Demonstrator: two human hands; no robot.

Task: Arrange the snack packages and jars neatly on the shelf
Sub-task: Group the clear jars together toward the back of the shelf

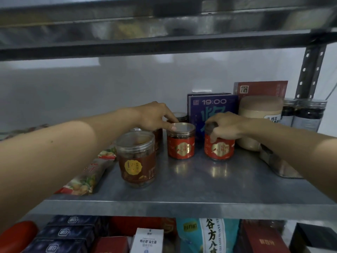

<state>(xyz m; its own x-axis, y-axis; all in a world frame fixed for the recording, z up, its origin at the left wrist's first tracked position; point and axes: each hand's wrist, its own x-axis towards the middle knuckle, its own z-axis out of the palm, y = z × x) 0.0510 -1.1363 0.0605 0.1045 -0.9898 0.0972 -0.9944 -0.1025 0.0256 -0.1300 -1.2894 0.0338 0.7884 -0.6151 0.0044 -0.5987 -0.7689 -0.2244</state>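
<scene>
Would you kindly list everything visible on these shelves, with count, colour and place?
Red-label jars: two, red, shelf middle.
Brown-label jar: one, brown, front left.
Snack packets: a few, red and yellow, lying left.
Purple box: one, behind the jars.
Red box: one, back right.
Beige tub: one, right.
Dark jars: two, far right.
Metal shelf: grey.
Lower-shelf boxes and bags: several, mixed colours.
Hands: left hand on a jar lid; right hand gripping the other.

grey wall (73,84) behind the rack, perforated steel upright (310,70) far right, underside of the upper metal tier (164,26) across the top, blurred and dim, detail not readable
</scene>
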